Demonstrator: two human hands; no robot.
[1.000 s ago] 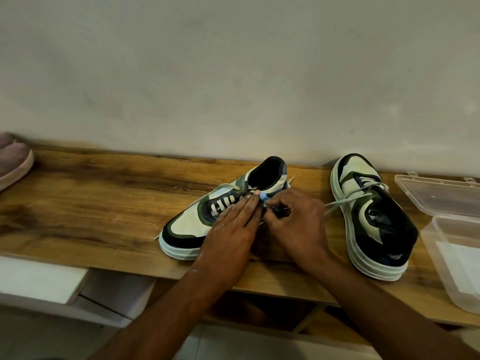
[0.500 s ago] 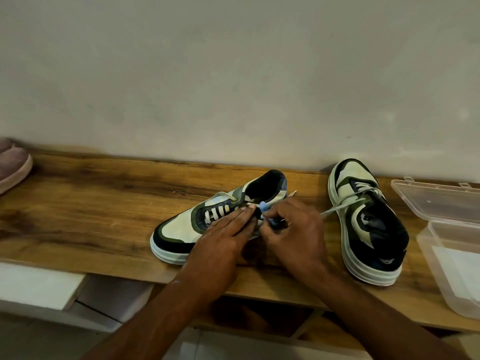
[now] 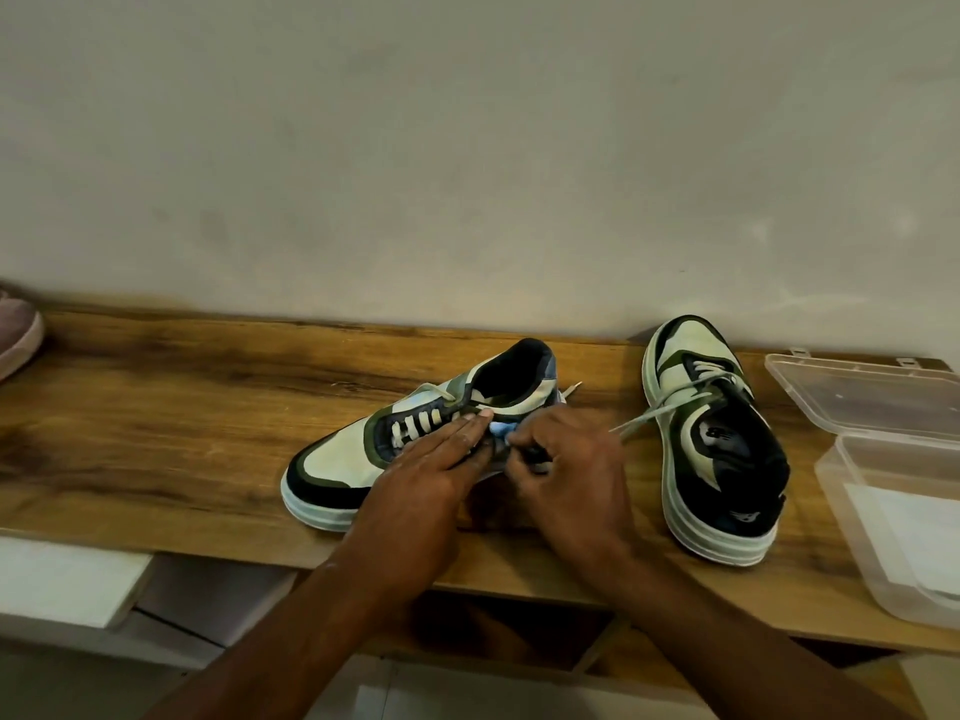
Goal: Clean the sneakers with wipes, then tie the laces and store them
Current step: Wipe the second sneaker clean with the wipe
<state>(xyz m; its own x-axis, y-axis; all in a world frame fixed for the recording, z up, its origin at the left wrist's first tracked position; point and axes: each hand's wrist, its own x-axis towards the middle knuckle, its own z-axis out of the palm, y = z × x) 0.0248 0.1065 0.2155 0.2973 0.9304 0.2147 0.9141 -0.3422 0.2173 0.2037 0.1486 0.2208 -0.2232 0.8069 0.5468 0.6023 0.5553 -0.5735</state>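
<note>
A cream, green and black sneaker (image 3: 337, 459) lies mid-shelf with its toe to the left. My left hand (image 3: 431, 475) rests flat on its laces, fingers straight, tips near the collar. My right hand (image 3: 571, 470) is curled at the shoe's near side and pinches what looks like a lace end just below the collar; its fingers hide most of it. The matching second sneaker (image 3: 727, 449) stands to the right, toe toward the wall, with a loose lace (image 3: 660, 410) trailing left.
Both shoes sit on a wooden shelf (image 3: 156, 433) against a plain wall. At the right edge is a clear plastic container (image 3: 893, 511) with its lid (image 3: 857, 392) open and white sheets inside. A pink shoe (image 3: 15, 330) shows at the far left.
The view has tilted, so the shelf sits lower in frame. Both hands stay on the middle sneaker, and my left fingertips have crept slightly toward the collar.
</note>
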